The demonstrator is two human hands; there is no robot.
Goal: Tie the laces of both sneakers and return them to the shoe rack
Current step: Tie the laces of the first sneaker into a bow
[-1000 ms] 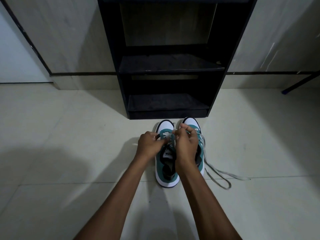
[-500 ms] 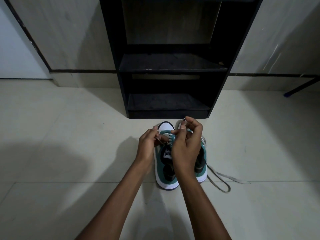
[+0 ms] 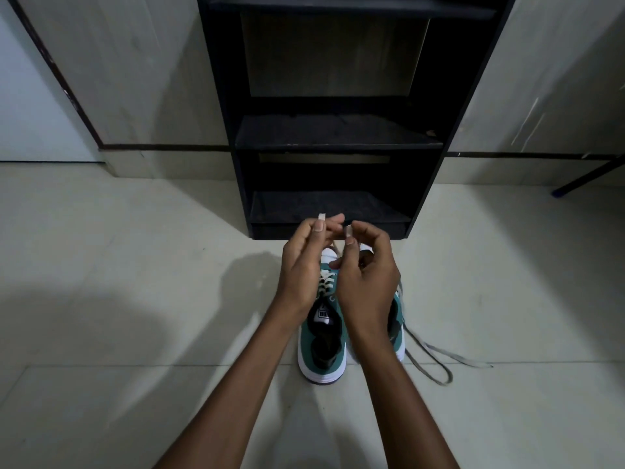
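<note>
- While both hands worked above the left sneaker (image 3: 323, 346), the head view showed the left hand (image 3: 301, 269) pinching one lace end (image 3: 321, 217) and the right hand (image 3: 367, 275) pinching the other (image 3: 347, 231), each drawn up taut, probably to set up the knot.
- Both sneakers stood side by side on the floor (image 3: 135, 299), toes toward the rack (image 3: 324, 137), close enough for an easy return to a shelf.
- Beside the right sneaker (image 3: 395, 333), its loose lace (image 3: 436, 363) trailed over the floor, so that shoe looked untied.
- Much of the right sneaker sat hidden behind the right wrist; where the held laces crossed was covered by the fingers, and dim light blurred the eyelets.
</note>
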